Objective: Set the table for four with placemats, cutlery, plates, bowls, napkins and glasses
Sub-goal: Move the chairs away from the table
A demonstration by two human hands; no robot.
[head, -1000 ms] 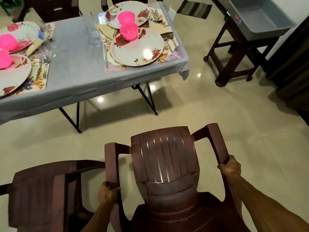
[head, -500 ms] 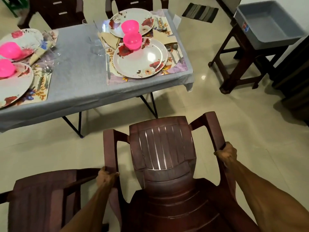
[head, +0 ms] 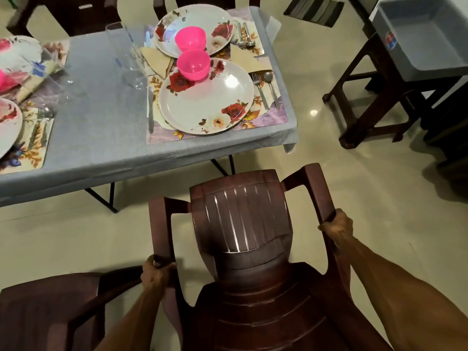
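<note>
A dark brown plastic armchair [head: 243, 219] fills the lower middle of the head view, its backrest close to the table's near edge. My left hand [head: 155, 273] grips its left armrest and my right hand [head: 338, 226] grips its right armrest. On the grey-clothed table [head: 101, 138] lie floral placemats with flowered plates [head: 206, 97], pink bowls [head: 193, 64], folded napkins [head: 247, 59], a fork and spoon [head: 266, 84] and clear glasses [head: 131, 67]. Two more settings show at the left edge, partly cut off.
A second brown chair [head: 48, 312] stands at the lower left, beside the one I hold. A dark wooden stool [head: 374, 97] carrying a grey tub [head: 425, 39] stands at the right. More chairs stand behind the table. A striped mat [head: 314, 8] lies on the tiled floor.
The chair in my hands has moved forward towards the table, and the table now looks larger and closer. Both hands keep their grip on the armrests.
</note>
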